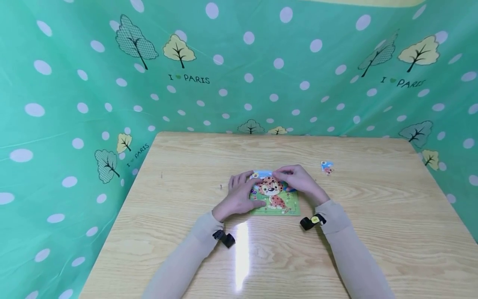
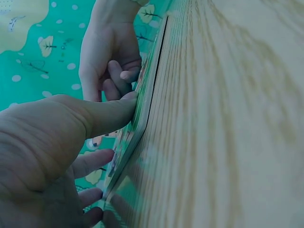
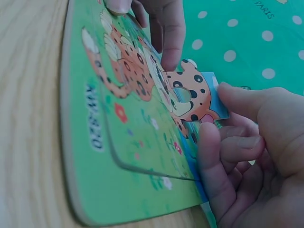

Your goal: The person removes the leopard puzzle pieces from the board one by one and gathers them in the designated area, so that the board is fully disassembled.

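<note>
A leopard jigsaw board [image 1: 276, 211] lies flat on the wooden table, with green grass along its lower border. My left hand [image 1: 240, 196] rests on its left side, fingers spread along the edge and thumb [image 2: 111, 113] on the board's surface. At the upper right of the board, my right hand [image 1: 298, 179] pinches a jigsaw piece [image 3: 200, 90] between thumb and finger. The piece shows orange spotted fur, a pink bit and a blue corner. It is tilted up over the picture, and the right wrist view shows left fingers [image 3: 172, 35] near its far side.
More jigsaw piece material [image 1: 327, 167], blue and orange, lies on the table [image 1: 179, 174] to the right beyond the right hand. A tiny scrap [image 1: 220, 187] sits left of the board. A green dotted cloth [image 1: 261, 99] hangs behind the table.
</note>
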{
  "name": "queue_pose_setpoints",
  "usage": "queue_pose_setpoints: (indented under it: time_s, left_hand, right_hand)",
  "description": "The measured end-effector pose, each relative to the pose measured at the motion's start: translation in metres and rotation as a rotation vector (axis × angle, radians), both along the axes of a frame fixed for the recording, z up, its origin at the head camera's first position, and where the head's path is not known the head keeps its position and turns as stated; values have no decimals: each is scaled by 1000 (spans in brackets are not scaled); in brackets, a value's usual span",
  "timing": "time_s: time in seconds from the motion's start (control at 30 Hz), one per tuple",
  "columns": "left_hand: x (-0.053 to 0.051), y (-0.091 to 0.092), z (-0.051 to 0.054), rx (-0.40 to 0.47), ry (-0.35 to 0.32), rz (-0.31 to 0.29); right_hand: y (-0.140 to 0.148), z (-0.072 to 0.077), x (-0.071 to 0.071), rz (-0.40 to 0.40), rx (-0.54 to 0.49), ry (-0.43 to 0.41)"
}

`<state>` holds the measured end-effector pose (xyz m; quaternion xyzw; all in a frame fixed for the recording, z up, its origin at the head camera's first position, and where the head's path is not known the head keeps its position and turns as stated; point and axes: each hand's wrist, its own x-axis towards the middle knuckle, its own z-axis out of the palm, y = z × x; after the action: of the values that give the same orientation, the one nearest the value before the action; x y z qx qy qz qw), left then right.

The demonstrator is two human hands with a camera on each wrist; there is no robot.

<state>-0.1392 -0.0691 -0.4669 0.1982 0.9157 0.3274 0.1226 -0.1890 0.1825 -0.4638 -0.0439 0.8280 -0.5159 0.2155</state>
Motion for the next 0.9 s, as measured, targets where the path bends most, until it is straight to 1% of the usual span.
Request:
queue_pose_setpoints:
  time_s: [0.37,0.5,0.77,0.9]
  left_hand:
    - [0,-1,-3,-16,19,-13]
    - [0,0,-3,-18,18,-15]
    - [2,-1,1,-19,16,-13]
    - [3,-2,1,-15,13,-14]
  right_hand:
    - [6,3,1,-22,-45,2]
    - [11,5,-1,-22,-36,13]
    - [25,4,-4,-27,-34,36]
    - [30,5,-3,-80,-25,41]
